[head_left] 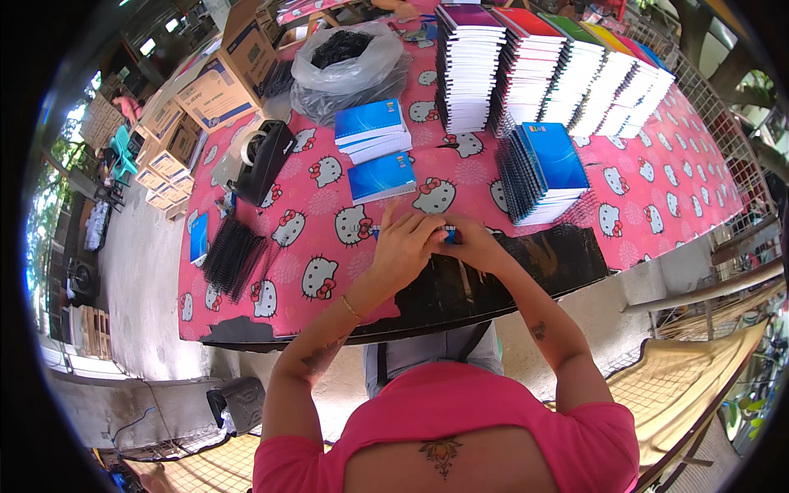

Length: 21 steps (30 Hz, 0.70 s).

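Close to the table's near edge, my left hand and my right hand meet over a small blue notebook. Only slivers of its blue cover show between my fingers; the rest is hidden under them. Both hands are closed on it, the left hand's fingers reaching across toward the right. Just beyond them lies a pile of blue-covered notebooks, with a thicker pile of blue-covered notebooks behind it. To the right of my hands stands a stack of blue notebooks bound with black spirals.
Black spiral coils lie heaped at the left, near a tape dispenser. Tall stacks of spiral notebooks with coloured covers line the far right. A plastic bag and cardboard boxes stand at the far left. A patterned pink cloth covers the table.
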Motion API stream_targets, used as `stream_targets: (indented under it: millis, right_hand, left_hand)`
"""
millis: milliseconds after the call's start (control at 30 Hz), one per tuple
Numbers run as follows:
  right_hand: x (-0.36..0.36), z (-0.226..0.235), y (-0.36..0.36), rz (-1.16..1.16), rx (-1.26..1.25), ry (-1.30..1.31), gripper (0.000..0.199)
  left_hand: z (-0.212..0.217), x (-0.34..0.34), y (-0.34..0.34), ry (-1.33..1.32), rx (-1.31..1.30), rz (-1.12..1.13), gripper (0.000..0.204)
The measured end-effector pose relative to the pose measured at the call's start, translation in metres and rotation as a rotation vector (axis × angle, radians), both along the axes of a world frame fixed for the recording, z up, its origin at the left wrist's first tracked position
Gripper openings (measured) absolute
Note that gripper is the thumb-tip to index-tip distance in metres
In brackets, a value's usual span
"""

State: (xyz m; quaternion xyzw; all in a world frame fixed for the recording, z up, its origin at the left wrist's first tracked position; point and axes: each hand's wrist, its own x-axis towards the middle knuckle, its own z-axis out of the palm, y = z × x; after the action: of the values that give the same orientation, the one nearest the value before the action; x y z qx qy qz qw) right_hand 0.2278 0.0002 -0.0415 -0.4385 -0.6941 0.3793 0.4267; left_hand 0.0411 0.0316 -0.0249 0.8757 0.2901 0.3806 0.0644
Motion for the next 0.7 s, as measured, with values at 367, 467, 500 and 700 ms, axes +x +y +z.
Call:
stream_targets:
  millis: [367, 467, 500, 700]
  right_hand:
    - [0.036, 0.019, -0.003, 0.001, -0.046, 0.003, 0.019]
    - [0.034, 0.019, 0.001, 0.046, -0.031, 0.016, 0.014]
    - [0.033, 0.021, 0.0, 0.058, -0.054, 0.025, 0.013]
    - [0.031, 0.019, -0.005, 0.007, -0.061, 0.024, 0.011]
  left_hand:
    - [0.008, -0.002, -0.005, 0.056, 0.025, -0.01, 0.017]
    - [0.009, -0.004, -0.007, 0.062, 0.02, 0.015, 0.021]
    - [0.011, -0.007, -0.009, 0.09, -0.002, 0.019, 0.022]
    - [0.017, -0.008, -0.008, 0.174, 0.008, -0.048, 0.02]
